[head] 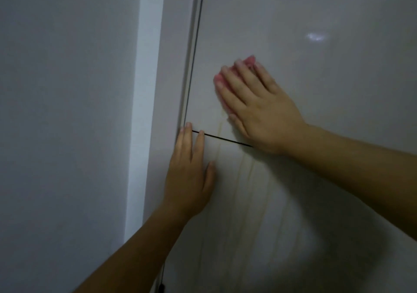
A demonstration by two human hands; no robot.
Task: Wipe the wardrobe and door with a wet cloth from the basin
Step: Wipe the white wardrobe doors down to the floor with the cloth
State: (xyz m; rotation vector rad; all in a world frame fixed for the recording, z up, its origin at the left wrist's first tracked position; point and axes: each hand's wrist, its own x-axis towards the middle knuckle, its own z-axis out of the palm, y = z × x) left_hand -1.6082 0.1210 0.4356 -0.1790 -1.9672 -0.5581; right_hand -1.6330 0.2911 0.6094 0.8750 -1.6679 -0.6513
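As R hand [255, 107] presses cloth [249, 61], fingers [240, 76] straight

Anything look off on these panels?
Yes: yellowish drip streaks run down from under the pink cloth beneath the right hand, across the dark seam onto the lower panel. Looks like dirty runoff.
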